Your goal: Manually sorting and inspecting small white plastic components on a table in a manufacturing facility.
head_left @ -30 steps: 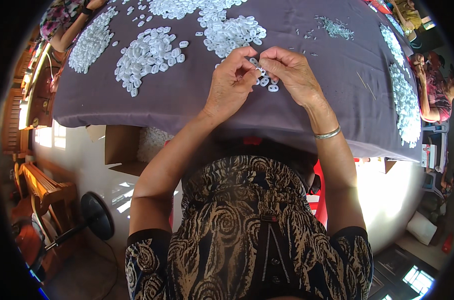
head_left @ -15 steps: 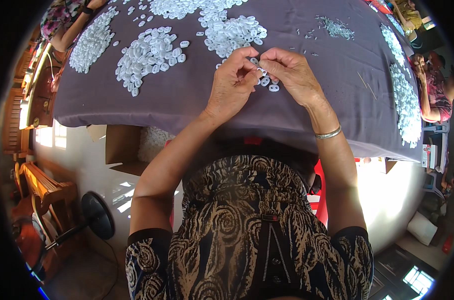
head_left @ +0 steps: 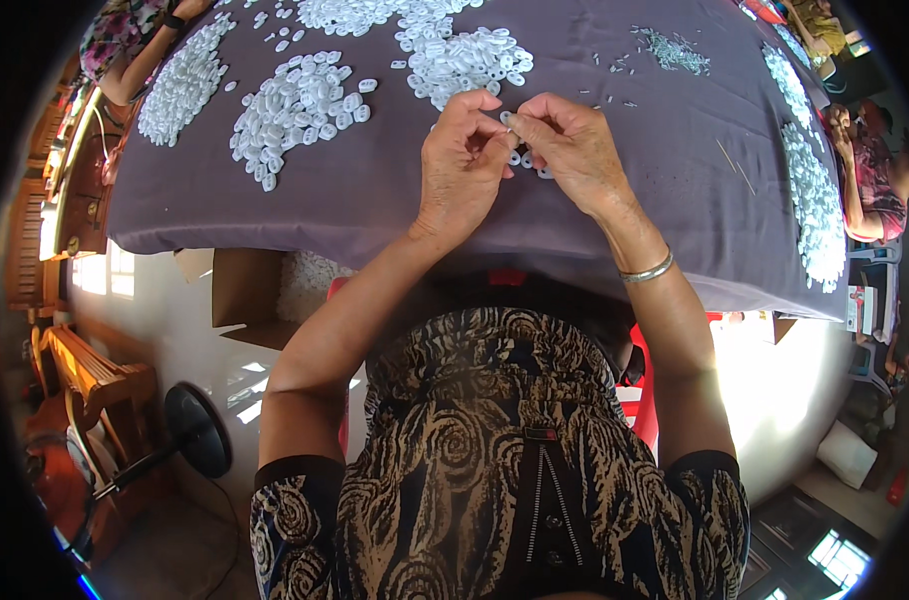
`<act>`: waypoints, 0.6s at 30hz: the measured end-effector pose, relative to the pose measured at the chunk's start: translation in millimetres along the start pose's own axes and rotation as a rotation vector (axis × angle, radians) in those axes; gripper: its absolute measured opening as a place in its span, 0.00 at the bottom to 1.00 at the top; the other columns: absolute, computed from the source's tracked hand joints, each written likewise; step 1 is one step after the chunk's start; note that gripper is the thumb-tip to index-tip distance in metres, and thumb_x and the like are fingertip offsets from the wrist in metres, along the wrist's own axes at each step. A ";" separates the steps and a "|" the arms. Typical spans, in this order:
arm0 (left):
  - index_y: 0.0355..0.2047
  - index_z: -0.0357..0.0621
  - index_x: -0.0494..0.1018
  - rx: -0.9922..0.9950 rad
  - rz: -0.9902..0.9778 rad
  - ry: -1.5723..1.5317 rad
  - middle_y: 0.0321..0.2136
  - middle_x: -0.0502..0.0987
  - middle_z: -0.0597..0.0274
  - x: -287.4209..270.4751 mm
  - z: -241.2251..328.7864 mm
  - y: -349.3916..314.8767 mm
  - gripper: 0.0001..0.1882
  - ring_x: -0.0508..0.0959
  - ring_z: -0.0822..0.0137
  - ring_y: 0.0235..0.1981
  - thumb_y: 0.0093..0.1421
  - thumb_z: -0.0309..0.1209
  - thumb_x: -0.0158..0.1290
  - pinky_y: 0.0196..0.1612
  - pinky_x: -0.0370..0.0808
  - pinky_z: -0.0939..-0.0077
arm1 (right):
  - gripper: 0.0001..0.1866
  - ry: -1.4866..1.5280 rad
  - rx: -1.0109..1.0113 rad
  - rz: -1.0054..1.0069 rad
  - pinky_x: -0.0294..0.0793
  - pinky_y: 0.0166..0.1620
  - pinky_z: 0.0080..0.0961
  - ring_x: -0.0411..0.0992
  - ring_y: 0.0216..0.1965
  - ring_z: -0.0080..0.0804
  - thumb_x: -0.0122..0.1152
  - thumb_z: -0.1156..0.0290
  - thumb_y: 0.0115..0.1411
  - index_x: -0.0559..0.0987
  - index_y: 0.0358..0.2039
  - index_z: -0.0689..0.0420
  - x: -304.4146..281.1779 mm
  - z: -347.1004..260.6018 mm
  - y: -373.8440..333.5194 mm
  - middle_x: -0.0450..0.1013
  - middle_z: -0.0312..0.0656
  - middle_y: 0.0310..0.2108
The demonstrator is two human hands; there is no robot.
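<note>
My left hand and my right hand meet fingertip to fingertip above the near middle of the table. Thumb and fingers of the left are pinched on a small white plastic piece, mostly covered by the fingers. The right thumb and forefinger press together against it; whatever else they hold is too small to make out. Several white oval pieces with holes show just under and between the hands. Beyond the left hand lies a large heap of such white pieces.
More white heaps lie at left, far left and along the right edge. Small metal pins form a pile at the far right. Two thin sticks rest on the dark tablecloth. Other people sit at the table's sides.
Both hands have shifted slightly left and away from me. The fingertips have drawn closer together, covering the white piece that showed between them. The oval pieces below are now more hidden.
</note>
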State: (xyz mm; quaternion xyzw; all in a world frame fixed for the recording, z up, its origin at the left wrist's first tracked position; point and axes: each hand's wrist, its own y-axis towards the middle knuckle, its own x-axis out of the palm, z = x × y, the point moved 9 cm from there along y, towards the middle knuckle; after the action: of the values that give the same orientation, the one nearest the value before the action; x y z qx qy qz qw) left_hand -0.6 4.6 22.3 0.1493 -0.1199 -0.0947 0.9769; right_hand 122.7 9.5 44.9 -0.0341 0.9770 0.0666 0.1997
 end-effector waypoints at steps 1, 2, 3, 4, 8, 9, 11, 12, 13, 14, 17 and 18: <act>0.46 0.38 0.65 0.001 0.017 -0.035 0.25 0.74 0.65 -1.2 -2.0 0.5 0.16 0.71 0.80 0.23 0.58 0.18 0.52 0.25 0.73 0.85 | 0.09 0.001 0.002 0.002 0.62 0.22 0.13 0.62 0.20 0.13 0.59 0.67 0.61 0.77 0.29 0.59 2.0 -0.7 -1.4 0.69 0.28 0.21; 0.46 0.38 0.65 0.003 0.036 -0.070 0.25 0.74 0.65 -2.2 -1.5 1.7 0.15 0.71 0.80 0.23 0.58 0.18 0.51 0.25 0.73 0.85 | 0.09 0.012 0.008 0.023 0.62 0.22 0.13 0.62 0.20 0.13 0.59 0.67 0.61 0.77 0.29 0.59 2.3 -3.0 -2.3 0.69 0.28 0.21; 0.46 0.38 0.65 0.003 0.034 -0.069 0.25 0.74 0.65 -1.8 -0.7 2.4 0.15 0.71 0.80 0.23 0.58 0.18 0.51 0.25 0.73 0.85 | 0.09 0.023 0.015 0.044 0.62 0.21 0.13 0.62 0.19 0.13 0.58 0.67 0.61 0.77 0.29 0.59 1.0 -4.0 -2.9 0.69 0.28 0.21; 0.46 0.38 0.65 -0.004 0.026 -0.035 0.25 0.74 0.65 -1.1 -0.1 3.4 0.15 0.71 0.80 0.23 0.58 0.18 0.51 0.25 0.73 0.85 | 0.09 0.024 0.015 0.046 0.62 0.21 0.13 0.62 0.19 0.13 0.58 0.67 0.61 0.77 0.29 0.59 -1.1 -3.5 -2.0 0.69 0.28 0.21; 0.45 0.38 0.64 -0.019 -0.022 0.015 0.25 0.74 0.65 -1.8 -1.8 6.7 0.16 0.71 0.80 0.23 0.57 0.18 0.52 0.24 0.72 0.85 | 0.08 0.039 0.040 -0.024 0.64 0.24 0.13 0.63 0.21 0.12 0.59 0.67 0.61 0.77 0.30 0.58 -8.5 -0.8 4.8 0.69 0.28 0.22; 0.45 0.38 0.64 -0.022 -0.023 0.012 0.25 0.74 0.65 -4.0 -2.7 7.3 0.16 0.71 0.80 0.23 0.57 0.18 0.52 0.24 0.72 0.85 | 0.08 -0.017 0.003 -0.031 0.64 0.25 0.13 0.63 0.22 0.12 0.59 0.67 0.61 0.77 0.30 0.58 -11.8 -6.8 6.0 0.69 0.28 0.22; 0.45 0.38 0.65 0.002 -0.028 0.062 0.25 0.75 0.64 -7.4 -0.8 8.9 0.16 0.71 0.80 0.23 0.57 0.19 0.53 0.25 0.72 0.85 | 0.06 0.022 -0.008 0.052 0.64 0.27 0.12 0.63 0.23 0.12 0.60 0.68 0.60 0.77 0.30 0.57 -33.3 -11.7 6.4 0.68 0.27 0.22; 0.45 0.38 0.65 0.001 -0.026 0.060 0.25 0.75 0.64 -8.9 -0.9 10.6 0.16 0.71 0.80 0.23 0.57 0.19 0.53 0.25 0.72 0.85 | 0.06 -0.003 -0.032 0.072 0.64 0.27 0.12 0.63 0.24 0.12 0.60 0.68 0.60 0.77 0.30 0.57 -47.6 -11.3 8.1 0.68 0.26 0.22; 0.45 0.38 0.65 -0.004 -0.018 0.040 0.25 0.75 0.64 -10.7 -1.2 12.6 0.16 0.71 0.80 0.23 0.56 0.19 0.53 0.25 0.72 0.85 | 0.06 -0.028 -0.056 0.092 0.63 0.27 0.12 0.62 0.24 0.12 0.60 0.68 0.59 0.78 0.30 0.56 -61.9 -10.7 9.2 0.68 0.26 0.22; 0.45 0.39 0.65 -0.010 -0.012 0.020 0.25 0.75 0.64 -12.7 -2.3 13.4 0.16 0.71 0.80 0.23 0.56 0.19 0.53 0.25 0.72 0.85 | 0.05 -0.157 -0.072 0.005 0.63 0.27 0.12 0.62 0.24 0.12 0.61 0.70 0.57 0.78 0.28 0.57 -62.3 -12.8 9.3 0.68 0.26 0.22; 0.44 0.39 0.65 0.004 -0.012 0.058 0.25 0.75 0.64 -14.0 -1.2 12.3 0.16 0.71 0.79 0.23 0.56 0.19 0.53 0.25 0.71 0.85 | 0.04 -0.375 -0.011 -0.254 0.62 0.27 0.13 0.62 0.23 0.12 0.62 0.72 0.55 0.77 0.27 0.58 -48.4 -4.6 0.3 0.68 0.27 0.20; 0.44 0.39 0.65 0.003 -0.013 0.058 0.25 0.75 0.64 -13.3 -1.0 12.0 0.16 0.71 0.79 0.23 0.56 0.19 0.53 0.25 0.71 0.85 | 0.04 -0.375 -0.010 -0.252 0.62 0.27 0.13 0.62 0.23 0.12 0.62 0.72 0.55 0.77 0.27 0.58 -49.8 -6.7 0.3 0.68 0.27 0.20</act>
State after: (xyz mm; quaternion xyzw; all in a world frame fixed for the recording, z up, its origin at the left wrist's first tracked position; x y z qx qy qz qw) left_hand -11.3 19.1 22.4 0.1544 -0.0909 -0.0966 0.9791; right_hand 165.8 10.8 70.7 -0.1440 0.9104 0.0511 0.3845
